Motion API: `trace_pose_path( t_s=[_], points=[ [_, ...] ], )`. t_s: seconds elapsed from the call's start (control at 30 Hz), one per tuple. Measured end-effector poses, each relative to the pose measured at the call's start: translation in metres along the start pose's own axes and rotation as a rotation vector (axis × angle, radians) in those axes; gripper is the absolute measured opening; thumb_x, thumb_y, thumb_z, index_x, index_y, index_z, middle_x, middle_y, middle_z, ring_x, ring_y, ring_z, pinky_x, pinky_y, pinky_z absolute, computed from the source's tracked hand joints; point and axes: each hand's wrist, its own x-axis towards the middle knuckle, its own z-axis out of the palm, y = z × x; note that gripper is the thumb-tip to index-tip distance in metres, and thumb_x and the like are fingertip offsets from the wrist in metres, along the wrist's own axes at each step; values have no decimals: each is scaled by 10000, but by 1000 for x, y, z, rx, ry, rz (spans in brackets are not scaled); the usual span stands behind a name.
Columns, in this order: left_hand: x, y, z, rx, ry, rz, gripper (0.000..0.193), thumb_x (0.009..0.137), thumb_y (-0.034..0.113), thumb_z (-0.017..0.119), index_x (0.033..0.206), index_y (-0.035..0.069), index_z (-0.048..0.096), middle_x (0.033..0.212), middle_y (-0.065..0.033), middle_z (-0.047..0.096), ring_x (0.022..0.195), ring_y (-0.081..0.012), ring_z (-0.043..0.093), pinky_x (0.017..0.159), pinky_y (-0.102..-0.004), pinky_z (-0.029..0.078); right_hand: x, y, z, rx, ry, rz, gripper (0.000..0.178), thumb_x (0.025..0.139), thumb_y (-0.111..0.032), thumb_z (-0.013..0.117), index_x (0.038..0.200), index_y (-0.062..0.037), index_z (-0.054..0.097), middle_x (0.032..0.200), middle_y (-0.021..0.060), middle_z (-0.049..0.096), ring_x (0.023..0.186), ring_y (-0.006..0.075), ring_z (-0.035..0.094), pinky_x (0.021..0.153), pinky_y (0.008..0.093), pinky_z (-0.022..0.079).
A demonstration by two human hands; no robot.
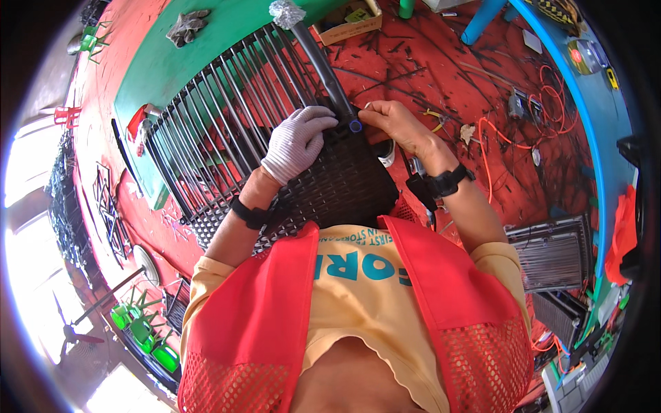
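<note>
A dark brown furniture frame lies in front of me, with rows of parallel bars on its far part and a woven wicker panel on the near part. Its thick leg points away and ends in a clear plastic wrap. My left hand, in a white knit glove, rests with curled fingers on the frame's edge beside the leg. Bare, my right hand pinches at the corner by the leg's base; what its fingertips hold is too small to make out. A blue ring shows at that corner.
Yellow-handled pliers lie on the red floor among dark strip scraps. An orange hose winds on the right. A cardboard box stands at the far side, and a crumpled grey glove lies on the green surface.
</note>
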Motion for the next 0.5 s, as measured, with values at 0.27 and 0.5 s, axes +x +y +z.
trace_pose_path(
  t_s=[0.27,0.5],
  points=[
    [0,-4,1,-4,-59,-8,326,722,-10,550,1012,59,681,1119,-103,605,1012,-303,607,887,-362,494,0,-3,-4,10,-5,36,184,931,-242,604,945,-61,636,843,-24,622,730,71,610,649,243,530],
    [3,-3,6,-10,28,-10,254,752,37,570,978,78,679,1098,-81,615,968,-304,616,832,-374,510,15,-9,-20,-74,-146,50,182,923,-239,613,944,-59,628,839,-16,624,732,82,614,656,267,553]
  ],
)
